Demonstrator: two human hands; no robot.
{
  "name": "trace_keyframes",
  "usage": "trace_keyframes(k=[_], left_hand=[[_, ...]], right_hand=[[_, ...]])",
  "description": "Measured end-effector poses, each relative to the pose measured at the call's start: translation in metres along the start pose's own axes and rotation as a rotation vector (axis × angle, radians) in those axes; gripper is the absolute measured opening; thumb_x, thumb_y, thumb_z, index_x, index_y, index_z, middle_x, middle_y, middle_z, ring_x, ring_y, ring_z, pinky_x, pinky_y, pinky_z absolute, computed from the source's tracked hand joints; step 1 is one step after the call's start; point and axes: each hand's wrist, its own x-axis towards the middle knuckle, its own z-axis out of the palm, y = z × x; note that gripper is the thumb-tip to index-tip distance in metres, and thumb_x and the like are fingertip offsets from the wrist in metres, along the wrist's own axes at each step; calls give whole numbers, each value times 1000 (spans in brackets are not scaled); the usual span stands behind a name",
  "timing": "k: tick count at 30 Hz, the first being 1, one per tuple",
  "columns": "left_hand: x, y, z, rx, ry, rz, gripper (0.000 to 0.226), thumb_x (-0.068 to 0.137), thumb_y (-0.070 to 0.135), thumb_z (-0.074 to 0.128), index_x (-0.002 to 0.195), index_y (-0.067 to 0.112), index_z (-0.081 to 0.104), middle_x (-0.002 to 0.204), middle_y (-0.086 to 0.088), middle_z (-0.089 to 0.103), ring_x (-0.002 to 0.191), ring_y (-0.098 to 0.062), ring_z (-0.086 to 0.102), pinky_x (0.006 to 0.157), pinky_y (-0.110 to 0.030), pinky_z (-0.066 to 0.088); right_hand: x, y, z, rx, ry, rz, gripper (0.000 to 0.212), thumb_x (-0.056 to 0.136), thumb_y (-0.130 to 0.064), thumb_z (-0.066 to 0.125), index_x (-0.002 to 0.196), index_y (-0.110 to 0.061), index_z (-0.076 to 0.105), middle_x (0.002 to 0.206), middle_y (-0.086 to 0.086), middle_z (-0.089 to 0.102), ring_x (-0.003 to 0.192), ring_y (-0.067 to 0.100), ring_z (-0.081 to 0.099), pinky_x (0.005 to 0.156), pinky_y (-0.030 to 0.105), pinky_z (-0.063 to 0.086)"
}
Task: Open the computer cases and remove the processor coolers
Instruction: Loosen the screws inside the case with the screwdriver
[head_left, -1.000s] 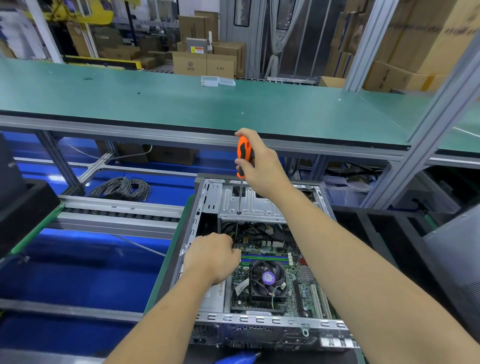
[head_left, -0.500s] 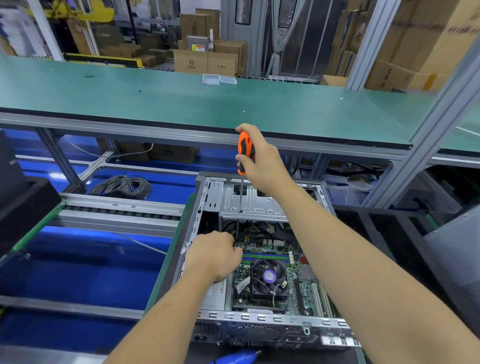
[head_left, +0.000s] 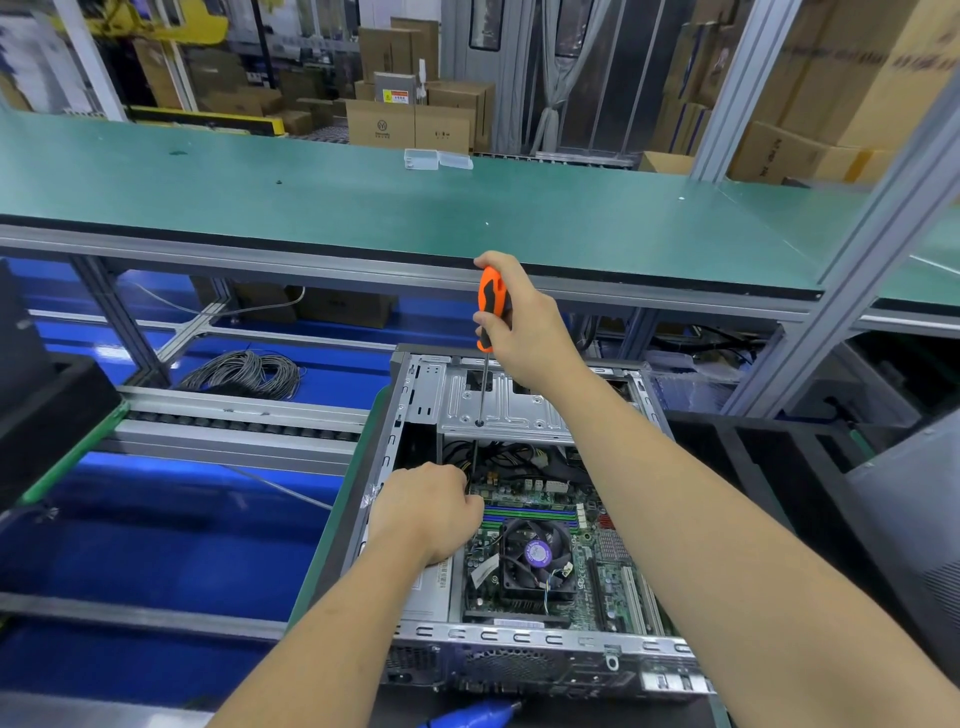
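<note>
From the head camera, an open computer case (head_left: 524, 519) lies on its side in front of the person, its lid off and the board showing. The right hand (head_left: 524, 322) is wrapped round the orange-and-black handle of a screwdriver (head_left: 491, 312), held upright, the shaft running straight down to the metal drive bracket (head_left: 498, 405) at the far end of the case, the tip at a hole in that plate. The left hand (head_left: 428, 512) is curled into a loose fist inside the case, at the left side by the near edge of the board; what, if anything, its fingers hold I cannot tell, since the back of the hand hides them. The two hands are well apart, one above the other along the case.

The cooler (head_left: 535, 558), a black fan with a purple label at its hub, sits on the board just right of the left hand, near the case's front edge. A bundle of black cables (head_left: 498, 457) hangs under the bracket.

Beyond the case runs a long green tabletop (head_left: 311, 208) with a small clear plastic box (head_left: 439, 158) on its far edge. A grey cable coil (head_left: 244, 371) lies on the blue surface below it, to the left. A blue tool tip (head_left: 478, 714) pokes in at the bottom edge.
</note>
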Motion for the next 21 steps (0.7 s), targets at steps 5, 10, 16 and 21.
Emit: trace_keyframes(k=[5,10,16,21], left_hand=[[-1,0,-1,-3,-8,-1,30,82,38,42,69,14,56,60,-1,58,59,-21,55,47,-26,31],[-1,1,-2,-3,-13,0,30,82,38,43,69,14,56,61,-1,58,61,-22,57,48,-26,34],[-1,0,-2,-21,-23,-13,30,82,38,42,67,15,54,59,1,57,59,-20,56,48,-25,35],[-1,1,-2,-38,-26,-28,32,83,39,40,67,15,55,59,1,57,58,-19,55,49,-25,36]], right_hand=[[1,-1,0,-2,4,-3,55,97,-8,60,132,-43,36,109,8,58,80,15,67,57,11,49],[1,-2,0,-12,8,-11,56,96,-7,60,132,-43,36,111,7,57,83,13,64,53,6,46],[2,-2,0,-10,6,-10,56,96,-8,60,132,-43,36,112,6,56,83,14,64,53,6,46],[1,-1,1,-12,3,-6,56,96,-7,60,132,-43,36,107,5,58,78,10,64,54,8,48]])
